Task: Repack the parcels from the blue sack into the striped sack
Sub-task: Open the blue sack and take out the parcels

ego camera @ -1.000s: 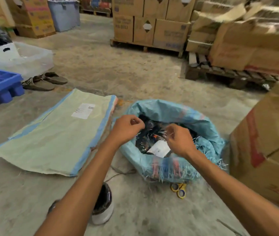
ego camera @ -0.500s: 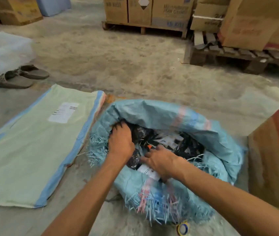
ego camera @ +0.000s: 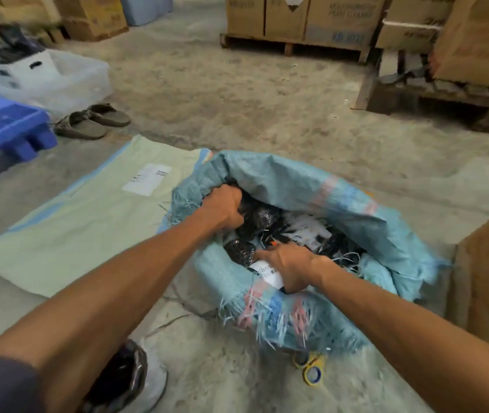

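Basically at the very start of this one. The striped sack [ego camera: 88, 234], the pale green one with blue edges, is lying flat on the concrete floor [ego camera: 237, 99] to my left. It looks completely flat to me, so I'd say nothing has gone into it yet, and its mouth isn't even opened up.

The blue sack [ego camera: 297, 186] sits right next to it, touching its edge, with the frayed top rolled down. It's packed with black-wrapped parcels [ego camera: 267, 219], a few with white labels showing. I can't tell how deep the pile goes.

My left hand [ego camera: 222, 207] is inside at the left rim, fingers clenched round one black parcel. My right hand [ego camera: 292, 268] is at the near rim, gripping a labelled parcel [ego camera: 265, 271] that's lying on the rolled edge. Neither one is lifted clear of the blue sack.

So what's left is pretty much everything: pull these two out, open the striped sack, and carry on through the pile. The yellow scissors [ego camera: 312, 372] are on the floor just in front of the blue sack.
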The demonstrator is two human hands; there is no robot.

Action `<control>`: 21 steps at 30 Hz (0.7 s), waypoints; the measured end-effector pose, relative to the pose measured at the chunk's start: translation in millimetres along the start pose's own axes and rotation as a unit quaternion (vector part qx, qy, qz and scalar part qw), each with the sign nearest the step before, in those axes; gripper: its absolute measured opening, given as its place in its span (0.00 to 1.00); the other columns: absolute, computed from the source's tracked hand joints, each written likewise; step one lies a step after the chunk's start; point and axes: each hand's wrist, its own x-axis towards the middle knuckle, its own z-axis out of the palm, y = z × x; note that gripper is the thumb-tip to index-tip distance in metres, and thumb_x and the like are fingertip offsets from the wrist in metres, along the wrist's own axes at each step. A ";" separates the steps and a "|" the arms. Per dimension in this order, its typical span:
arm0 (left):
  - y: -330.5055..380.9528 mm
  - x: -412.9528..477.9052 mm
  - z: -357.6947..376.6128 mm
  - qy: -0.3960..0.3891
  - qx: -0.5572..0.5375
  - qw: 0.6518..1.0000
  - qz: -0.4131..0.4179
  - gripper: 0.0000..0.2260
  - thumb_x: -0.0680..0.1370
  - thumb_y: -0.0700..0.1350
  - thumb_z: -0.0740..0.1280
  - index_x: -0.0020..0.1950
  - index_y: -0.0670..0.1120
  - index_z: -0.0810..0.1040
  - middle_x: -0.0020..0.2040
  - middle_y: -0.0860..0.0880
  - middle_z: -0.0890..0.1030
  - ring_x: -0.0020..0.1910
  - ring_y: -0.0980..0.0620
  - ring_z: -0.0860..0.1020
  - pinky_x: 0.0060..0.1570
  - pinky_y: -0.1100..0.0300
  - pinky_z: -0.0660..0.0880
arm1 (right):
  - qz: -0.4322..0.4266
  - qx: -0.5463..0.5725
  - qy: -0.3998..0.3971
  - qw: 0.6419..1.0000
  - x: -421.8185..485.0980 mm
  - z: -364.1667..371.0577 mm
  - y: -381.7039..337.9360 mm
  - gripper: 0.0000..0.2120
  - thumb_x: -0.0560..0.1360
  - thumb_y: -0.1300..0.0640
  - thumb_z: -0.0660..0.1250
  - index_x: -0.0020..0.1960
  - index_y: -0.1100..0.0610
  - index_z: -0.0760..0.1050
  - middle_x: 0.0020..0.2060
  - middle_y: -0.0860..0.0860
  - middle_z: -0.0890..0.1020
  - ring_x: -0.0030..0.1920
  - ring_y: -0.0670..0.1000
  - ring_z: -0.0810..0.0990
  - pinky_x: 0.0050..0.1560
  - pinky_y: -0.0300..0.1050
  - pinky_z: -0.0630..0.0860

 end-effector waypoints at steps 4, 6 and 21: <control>-17.1 -6.7 -57.7 -0.076 0.030 0.995 0.063 0.17 0.68 0.51 0.75 0.48 0.45 0.73 0.48 0.46 0.78 0.46 0.47 0.76 0.46 0.56 0.75 | 0.046 0.116 0.018 0.992 -29.1 -55.5 15.0 0.38 0.71 0.52 0.76 0.75 0.52 0.59 0.58 0.55 0.78 0.59 0.59 0.78 0.50 0.45 0.74; -21.1 -15.0 -79.0 -0.088 0.036 0.990 0.106 0.23 0.66 0.53 0.77 0.56 0.47 0.74 0.52 0.46 0.79 0.50 0.46 0.77 0.49 0.56 0.76 | 0.087 0.146 0.044 0.985 -53.6 -87.5 27.9 0.43 0.66 0.55 0.80 0.74 0.57 0.62 0.64 0.55 0.76 0.64 0.59 0.76 0.50 0.41 0.70; -65.9 -183.1 -192.6 0.121 -0.536 0.834 0.045 0.23 0.64 0.46 0.80 0.57 0.45 0.81 0.50 0.47 0.86 0.51 0.47 0.84 0.55 0.51 0.79 | 0.077 0.569 0.410 0.708 -156.7 -132.0 -75.6 0.35 0.58 0.47 0.85 0.62 0.53 0.79 0.51 0.46 0.87 0.52 0.46 0.86 0.52 0.43 0.82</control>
